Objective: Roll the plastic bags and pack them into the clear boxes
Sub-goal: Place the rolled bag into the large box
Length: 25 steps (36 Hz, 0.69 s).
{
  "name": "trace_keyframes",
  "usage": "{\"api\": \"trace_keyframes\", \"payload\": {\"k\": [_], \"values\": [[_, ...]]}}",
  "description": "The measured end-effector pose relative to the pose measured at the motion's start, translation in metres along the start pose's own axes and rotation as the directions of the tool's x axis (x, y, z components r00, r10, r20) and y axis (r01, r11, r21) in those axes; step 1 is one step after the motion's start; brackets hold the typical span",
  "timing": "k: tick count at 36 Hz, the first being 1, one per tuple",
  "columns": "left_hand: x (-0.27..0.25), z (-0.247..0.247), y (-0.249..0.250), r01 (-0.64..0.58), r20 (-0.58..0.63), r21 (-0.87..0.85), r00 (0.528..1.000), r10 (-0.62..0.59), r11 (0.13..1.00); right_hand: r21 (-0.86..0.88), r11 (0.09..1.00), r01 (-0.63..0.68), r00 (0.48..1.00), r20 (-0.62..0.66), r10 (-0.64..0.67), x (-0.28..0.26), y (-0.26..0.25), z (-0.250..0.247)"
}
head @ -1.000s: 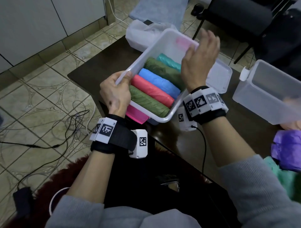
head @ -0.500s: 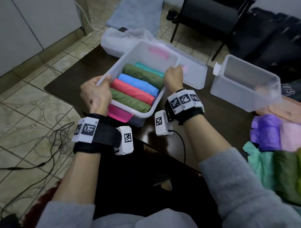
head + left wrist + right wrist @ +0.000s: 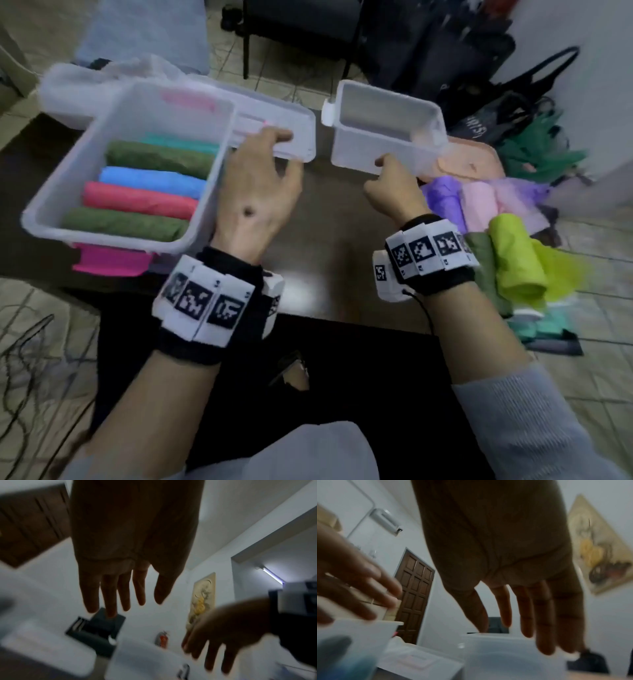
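Note:
A clear box (image 3: 102, 236) with a pink latch sits on the dark table at the left. It holds several rolled bags side by side: green (image 3: 126, 224), red (image 3: 137, 198), blue (image 3: 150, 178), green and teal. My left hand (image 3: 270, 161) hovers just right of that box, fingers spread over its flat lid (image 3: 298, 144). The left wrist view shows this hand (image 3: 123, 595) holding nothing. My right hand (image 3: 390, 178) reaches the front wall of the empty clear box (image 3: 359, 150). In the right wrist view its fingers (image 3: 544, 635) are straight at the rim of that box (image 3: 505, 660).
Loose bags lie piled at the table's right end: purple (image 3: 442, 195), pink (image 3: 479, 202), lime (image 3: 513, 260), teal (image 3: 534, 329). Bare table (image 3: 335, 219) shows between the two boxes. A black chair and dark bags stand behind the table. Cables lie on the tiled floor at the left.
Both hands have let go of the filled box, which now rests on the table. The left hand moved right over the lid and the right hand moved to the empty box.

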State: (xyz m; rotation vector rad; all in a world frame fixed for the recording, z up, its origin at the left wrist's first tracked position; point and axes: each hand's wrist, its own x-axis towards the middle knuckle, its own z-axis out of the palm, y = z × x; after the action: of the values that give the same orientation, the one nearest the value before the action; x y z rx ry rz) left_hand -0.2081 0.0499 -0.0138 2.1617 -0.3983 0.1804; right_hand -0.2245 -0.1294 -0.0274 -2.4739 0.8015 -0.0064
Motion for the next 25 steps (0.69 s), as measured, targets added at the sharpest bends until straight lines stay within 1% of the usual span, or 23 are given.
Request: {"api": "trace_keyframes", "payload": {"k": [1, 2, 3, 4, 5, 6, 7, 9, 11, 14, 18, 21, 25], "values": [[-0.003, 0.02, 0.003, -0.001, 0.111, 0.005, 0.994, 0.001, 1.0, -0.076, 0.997, -0.034, 0.998, -0.047, 0.03, -0.003, 0.013, -0.009], [-0.008, 0.039, 0.005, 0.015, 0.235, 0.02, 0.972, -0.019, 1.0, -0.147, 0.986, -0.079, 0.993, -0.102, 0.064, -0.007, 0.026, -0.017], [-0.012, 0.058, 0.006, 0.047, 0.366, 0.035, 0.929, -0.056, 0.998, -0.208, 0.968, -0.136, 0.982, -0.154, 0.105, -0.011, 0.038, -0.024], [-0.017, 0.074, 0.006, 0.083, 0.488, 0.048, 0.867, -0.096, 0.995, -0.257, 0.945, -0.2, 0.969, -0.194, 0.153, -0.016, 0.05, -0.03], [-0.023, 0.089, 0.005, 0.105, 0.582, 0.063, 0.804, -0.123, 0.992, -0.289, 0.921, -0.262, 0.955, -0.217, 0.204, -0.022, 0.06, -0.034], [-0.029, 0.102, 0.003, 0.103, 0.639, 0.09, 0.757, -0.137, 0.991, -0.308, 0.898, -0.314, 0.941, -0.226, 0.251, -0.028, 0.07, -0.037], [-0.035, 0.112, 0.001, 0.078, 0.667, 0.129, 0.731, -0.145, 0.989, -0.315, 0.88, -0.355, 0.928, -0.233, 0.291, -0.032, 0.079, -0.038], [-0.044, 0.127, -0.004, 0.018, 0.679, 0.212, 0.716, -0.161, 0.977, -0.316, 0.847, -0.426, 0.9, -0.244, 0.362, -0.039, 0.094, -0.037], [-0.052, 0.136, -0.008, -0.009, 0.684, 0.27, 0.706, -0.185, 0.963, -0.328, 0.818, -0.473, 0.879, -0.244, 0.411, -0.041, 0.106, -0.032], [-0.061, 0.141, -0.02, -0.018, 0.696, 0.313, 0.685, -0.216, 0.95, -0.367, 0.795, -0.483, 0.872, -0.283, 0.399, -0.041, 0.118, -0.023], [-0.07, 0.144, -0.036, -0.086, 0.691, 0.309, 0.705, -0.161, 0.947, -0.41, 0.765, -0.496, 0.864, -0.321, 0.388, -0.034, 0.123, -0.013], [-0.07, 0.145, -0.039, -0.102, 0.686, 0.302, 0.714, -0.142, 0.948, -0.425, 0.749, -0.509, 0.857, -0.331, 0.395, -0.03, 0.122, -0.008], [-0.07, 0.145, -0.04, -0.104, 0.686, 0.291, 0.716, -0.132, 0.951, -0.484, 0.741, -0.465, 0.884, -0.301, 0.359, -0.029, 0.124, -0.01]]}}
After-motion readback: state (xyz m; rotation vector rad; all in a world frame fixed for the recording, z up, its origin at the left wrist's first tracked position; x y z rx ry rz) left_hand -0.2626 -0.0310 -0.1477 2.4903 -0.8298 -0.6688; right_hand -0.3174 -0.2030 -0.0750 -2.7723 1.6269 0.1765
